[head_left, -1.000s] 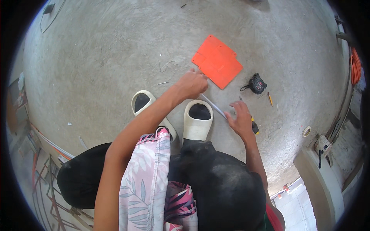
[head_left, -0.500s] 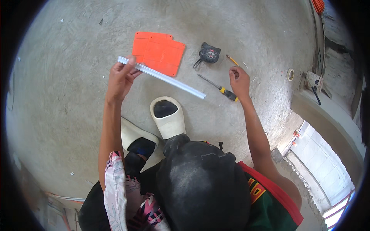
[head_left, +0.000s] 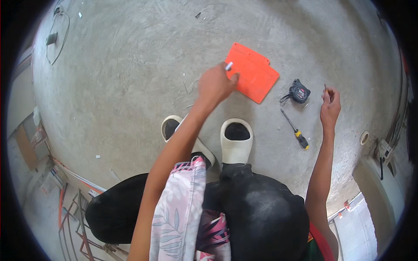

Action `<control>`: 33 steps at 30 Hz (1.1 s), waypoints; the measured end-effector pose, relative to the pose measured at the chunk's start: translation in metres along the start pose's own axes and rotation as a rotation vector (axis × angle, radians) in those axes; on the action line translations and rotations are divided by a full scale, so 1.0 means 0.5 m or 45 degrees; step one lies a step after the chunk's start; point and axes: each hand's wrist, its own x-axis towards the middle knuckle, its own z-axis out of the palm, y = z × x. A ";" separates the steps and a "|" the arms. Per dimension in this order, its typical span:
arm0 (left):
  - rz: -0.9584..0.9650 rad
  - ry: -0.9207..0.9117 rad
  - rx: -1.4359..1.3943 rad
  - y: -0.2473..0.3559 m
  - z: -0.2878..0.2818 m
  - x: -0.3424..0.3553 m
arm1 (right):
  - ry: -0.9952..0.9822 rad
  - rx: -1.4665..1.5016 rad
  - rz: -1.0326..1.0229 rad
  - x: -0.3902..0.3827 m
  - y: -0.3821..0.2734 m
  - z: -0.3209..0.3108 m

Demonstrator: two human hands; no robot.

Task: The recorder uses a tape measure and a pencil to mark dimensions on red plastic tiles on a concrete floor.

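- Beneath my camera, at the left side of a flat, bright orange sheet (head_left: 257,80) with a stepped outline, the left hand (head_left: 216,82) is curled around a narrow white strip (head_left: 229,66); I see only one end past the fist, and cannot tell whether the hand touches the sheet.
- Beside the left forearm (head_left: 174,148) I make out a pale sliver (head_left: 181,122); I cannot tell whether it belongs to that strip.
- Well off to the right, the right hand (head_left: 330,106) is narrowed to a pinch on a thin, brown, pencil-like stick (head_left: 325,88), mostly covered by that hand.
- I count one black tape measure (head_left: 299,92), one yellow-and-black screwdriver (head_left: 298,134) with a metal shaft, one pale tape ring (head_left: 364,138) and two cream slip-on shoes (head_left: 237,150), the left one partly behind the forearm.
- Between the hands, the tape measure lies near the sheet's right corner; the screwdriver lies closer to the person, its tip toward the tape measure.
- Grey concrete floor (head_left: 122,78) gives me broad room ahead and leftward; a low pale wall (head_left: 379,191) bounds the lower right, and the black fisheye rim cuts off the outer edges.
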 end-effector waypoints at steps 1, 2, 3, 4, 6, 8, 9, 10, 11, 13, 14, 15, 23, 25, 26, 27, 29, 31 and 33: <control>-0.010 0.052 0.111 0.000 0.011 -0.009 | 0.008 0.023 -0.163 -0.001 -0.091 0.029; -0.019 0.042 0.127 -0.005 0.025 -0.017 | 0.018 0.044 -0.316 -0.012 -0.164 0.069; -0.007 0.065 0.112 -0.003 0.040 -0.022 | -0.095 -0.052 -0.448 -0.019 -0.220 0.098; -0.002 0.098 0.105 -0.006 0.051 -0.021 | -0.213 -0.137 -0.586 -0.019 -0.261 0.138; 0.000 -0.004 0.155 -0.013 0.060 -0.023 | -0.318 -0.331 -0.623 -0.023 -0.309 0.203; 0.017 -0.174 0.179 -0.016 0.056 -0.023 | -0.382 -0.415 -0.599 -0.024 -0.298 0.222; 0.008 -0.169 0.171 -0.021 0.051 -0.021 | -0.440 -0.502 -0.569 -0.026 -0.291 0.231; -0.033 0.067 0.097 -0.033 0.038 -0.015 | -0.449 -0.493 -0.586 -0.029 -0.286 0.237; -0.069 0.293 0.016 -0.043 0.031 -0.010 | -0.524 -0.513 -0.587 -0.038 -0.270 0.228; -0.048 0.344 0.032 -0.058 0.018 0.009 | -0.607 -0.539 -0.590 -0.058 -0.245 0.212; -0.015 0.392 0.057 -0.063 0.012 0.017 | -0.760 -0.616 -0.640 -0.068 -0.235 0.204; -0.022 0.388 0.053 -0.066 0.010 0.022 | -0.912 -0.692 -0.687 -0.075 -0.228 0.201; 0.172 0.476 -0.559 -0.039 -0.017 0.013 | -0.534 -0.041 -0.533 -0.052 -0.346 0.206; 0.212 0.133 -1.259 -0.015 -0.111 0.001 | -0.683 0.167 -0.424 -0.091 -0.413 0.195; 0.236 -0.217 -1.938 -0.008 -0.143 0.000 | -0.789 0.337 -0.375 -0.118 -0.462 0.188; 0.241 -0.202 -1.921 -0.004 -0.153 0.000 | -0.903 0.530 -0.341 -0.133 -0.498 0.189; 0.227 0.059 -1.787 0.016 -0.122 0.020 | -0.798 0.521 -0.458 -0.134 -0.489 0.209; 0.207 0.312 -1.650 0.027 -0.074 0.046 | -0.564 0.277 -0.724 -0.107 -0.451 0.228; 0.067 0.398 -1.287 0.000 -0.019 0.053 | -0.456 -0.018 -0.782 -0.071 -0.359 0.245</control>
